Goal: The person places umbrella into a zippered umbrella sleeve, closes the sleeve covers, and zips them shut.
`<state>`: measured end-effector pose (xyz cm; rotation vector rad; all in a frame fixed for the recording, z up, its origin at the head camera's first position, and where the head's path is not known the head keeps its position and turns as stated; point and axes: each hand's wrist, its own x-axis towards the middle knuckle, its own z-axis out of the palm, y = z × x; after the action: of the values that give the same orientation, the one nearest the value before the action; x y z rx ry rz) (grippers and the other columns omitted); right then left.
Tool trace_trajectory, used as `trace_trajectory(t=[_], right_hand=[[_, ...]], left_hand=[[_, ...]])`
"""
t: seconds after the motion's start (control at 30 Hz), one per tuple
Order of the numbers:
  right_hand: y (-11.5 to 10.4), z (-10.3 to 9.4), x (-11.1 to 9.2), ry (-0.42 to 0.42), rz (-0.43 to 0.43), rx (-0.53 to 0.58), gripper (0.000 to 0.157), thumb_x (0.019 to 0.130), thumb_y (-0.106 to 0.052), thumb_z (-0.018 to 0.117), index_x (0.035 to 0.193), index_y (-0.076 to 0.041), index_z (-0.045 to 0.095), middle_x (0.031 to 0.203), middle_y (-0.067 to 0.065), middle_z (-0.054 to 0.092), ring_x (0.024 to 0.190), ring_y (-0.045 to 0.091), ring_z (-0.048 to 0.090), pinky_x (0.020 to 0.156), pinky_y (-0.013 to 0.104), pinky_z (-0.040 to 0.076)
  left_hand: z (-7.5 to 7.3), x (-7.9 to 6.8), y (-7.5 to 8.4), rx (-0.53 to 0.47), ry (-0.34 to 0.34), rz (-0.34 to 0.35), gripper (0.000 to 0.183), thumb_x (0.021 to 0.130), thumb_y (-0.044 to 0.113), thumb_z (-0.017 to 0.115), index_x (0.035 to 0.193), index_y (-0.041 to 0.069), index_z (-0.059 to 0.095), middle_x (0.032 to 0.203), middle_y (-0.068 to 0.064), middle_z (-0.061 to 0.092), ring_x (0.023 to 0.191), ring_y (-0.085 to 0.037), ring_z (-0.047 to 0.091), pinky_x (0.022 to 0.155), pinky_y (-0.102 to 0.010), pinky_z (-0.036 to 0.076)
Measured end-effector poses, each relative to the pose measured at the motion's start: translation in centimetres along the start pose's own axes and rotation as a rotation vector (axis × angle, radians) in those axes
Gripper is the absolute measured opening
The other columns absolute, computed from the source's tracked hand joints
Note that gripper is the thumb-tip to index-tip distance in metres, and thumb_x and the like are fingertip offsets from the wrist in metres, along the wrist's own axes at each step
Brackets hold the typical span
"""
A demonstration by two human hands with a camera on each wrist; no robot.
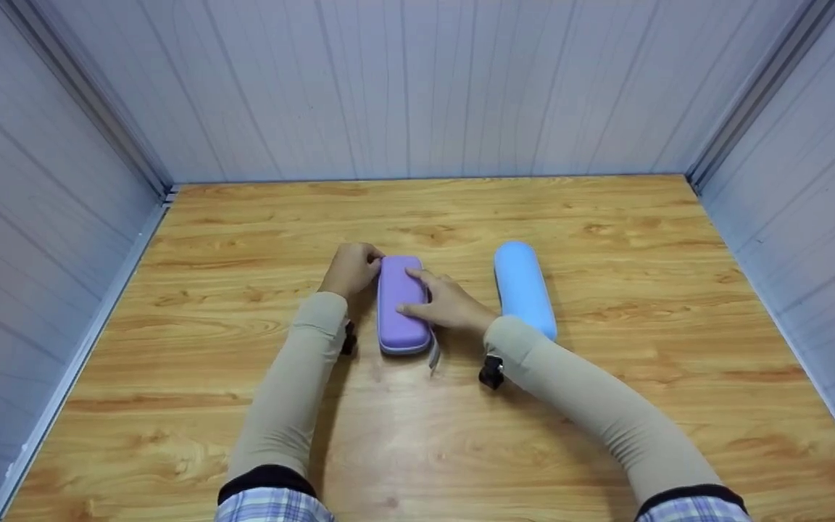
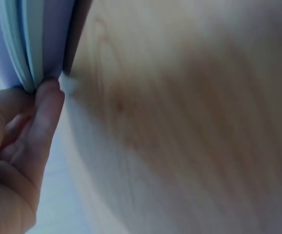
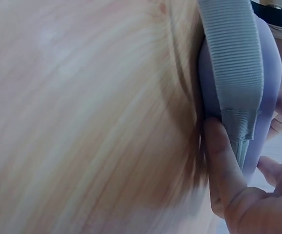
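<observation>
A purple zip case (image 1: 401, 319) with a pale zip seam lies lengthwise on the wooden table. At its far left corner my left hand (image 1: 351, 270) has thumb and fingertips pinched together on the zip edge; any zip pull between them is hidden. My right hand (image 1: 454, 301) grips the case from the right, with fingertips on the top face and others along the side. In the right wrist view a ribbed grey strap (image 3: 236, 63) runs along the case's side, above a fingertip. A light blue case (image 1: 522, 286) lies to the right, partly behind the right forearm.
The wooden table (image 1: 243, 406) spreads out on all sides of the cases. Pale panel walls (image 1: 403, 87) enclose it at the back, left and right. A black wrist camera mount (image 1: 491, 372) hangs under the right cuff.
</observation>
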<state>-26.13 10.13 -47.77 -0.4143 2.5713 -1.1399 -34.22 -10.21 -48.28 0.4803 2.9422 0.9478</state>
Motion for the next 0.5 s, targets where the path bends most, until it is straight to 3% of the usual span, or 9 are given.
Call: trace_trajectory(t=[0.23, 0.37, 0.5], right_hand=[[-0.3, 0.2, -0.2, -0.008, 0.01, 0.025, 0.084, 0.093, -0.047, 0.068, 0.16, -0.015, 0.027, 0.154, 0.023, 0.036, 0.137, 0.033, 0.038, 0.116, 0.045, 0.028], [-0.3, 0.2, -0.3, -0.015, 0.013, 0.018, 0.084, 0.094, -0.046, 0.068, 0.16, -0.014, 0.026, 0.152, 0.026, 0.036, 0.135, 0.034, 0.039, 0.115, 0.046, 0.029], [-0.3, 0.1, -0.4, 0.007, 0.018, 0.021, 0.083, 0.094, -0.044, 0.069, 0.159, -0.014, 0.027, 0.151, 0.026, 0.038, 0.135, 0.035, 0.04, 0.114, 0.047, 0.03]], left_hand=[[0.3, -0.7, 0.2, -0.015, 0.104, -0.022, 0.016, 0.094, 0.002, 0.062, 0.098, -0.002, 0.077, 0.096, -0.014, 0.074, 0.091, -0.027, 0.069, 0.081, -0.038, 0.056], [-0.2, -0.8, 0.2, -0.079, 0.032, -0.048, 0.017, 0.094, 0.004, 0.063, 0.103, -0.001, 0.077, 0.102, -0.015, 0.074, 0.097, -0.028, 0.068, 0.085, -0.039, 0.055], [-1.1, -0.5, 0.1, -0.121, -0.083, -0.045, 0.021, 0.094, 0.009, 0.065, 0.11, -0.001, 0.075, 0.109, -0.015, 0.072, 0.103, -0.028, 0.066, 0.089, -0.039, 0.054]])
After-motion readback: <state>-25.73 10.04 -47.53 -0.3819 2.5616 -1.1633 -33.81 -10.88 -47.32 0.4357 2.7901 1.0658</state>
